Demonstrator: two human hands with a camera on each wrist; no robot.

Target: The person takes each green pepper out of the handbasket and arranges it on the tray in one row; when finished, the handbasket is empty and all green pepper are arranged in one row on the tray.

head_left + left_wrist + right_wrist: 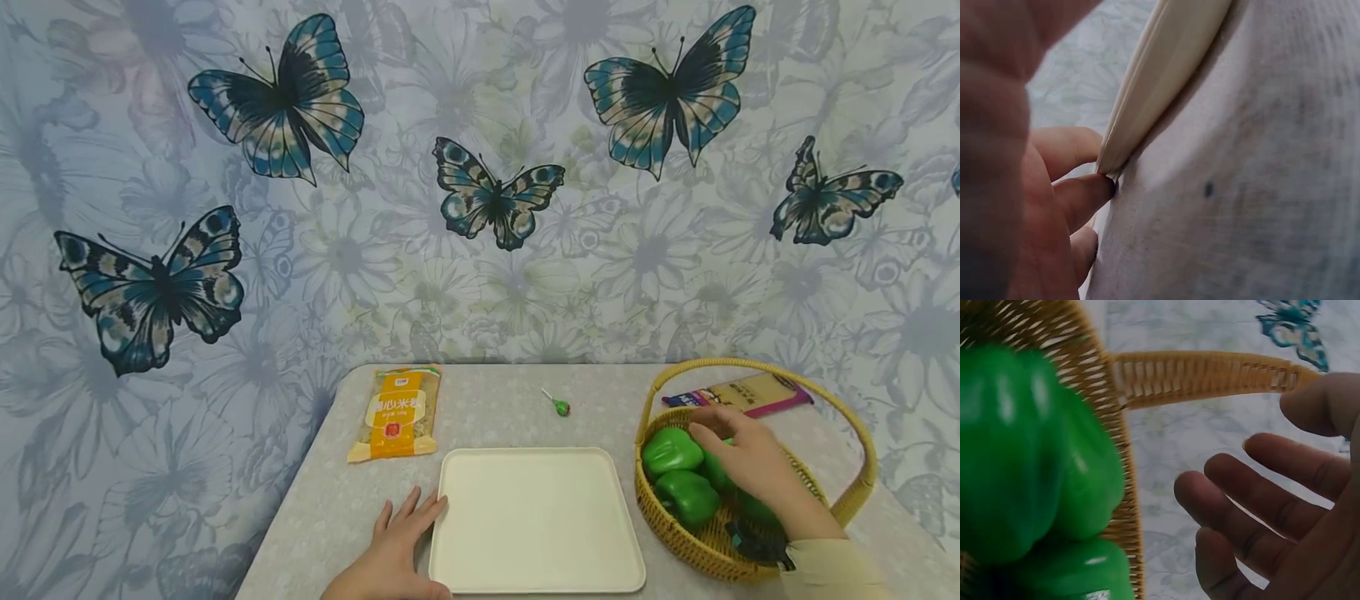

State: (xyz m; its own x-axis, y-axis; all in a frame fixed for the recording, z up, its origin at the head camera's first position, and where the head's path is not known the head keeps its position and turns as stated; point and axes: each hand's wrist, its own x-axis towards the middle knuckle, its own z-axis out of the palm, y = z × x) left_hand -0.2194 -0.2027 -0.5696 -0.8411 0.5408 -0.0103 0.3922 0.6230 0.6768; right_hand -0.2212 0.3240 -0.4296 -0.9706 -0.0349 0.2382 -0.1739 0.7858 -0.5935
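Note:
My left hand [401, 546] rests at the left edge of a cream rectangular tray [534, 517], fingers spread and fingertips touching its rim. In the left wrist view the fingertips [1088, 187] meet the underside of the tray's rim [1160, 75]. My right hand [753, 458] is over a woven basket [678, 546] with an arched handle, its fingers loosely bent with nothing between them. Inside the basket lie several green bell peppers [671, 452] and a dark item [753, 542] near the front, partly hidden by my wrist. The right wrist view shows the peppers [1010, 450] beside the relaxed fingers.
A yellow bag of packaged food [395, 412] lies at the back left of the table. Behind the tray is a small green lollipop [561, 407] on a white stick. A purple and tan package [750, 393] lies behind the basket, close to the butterfly-patterned wall.

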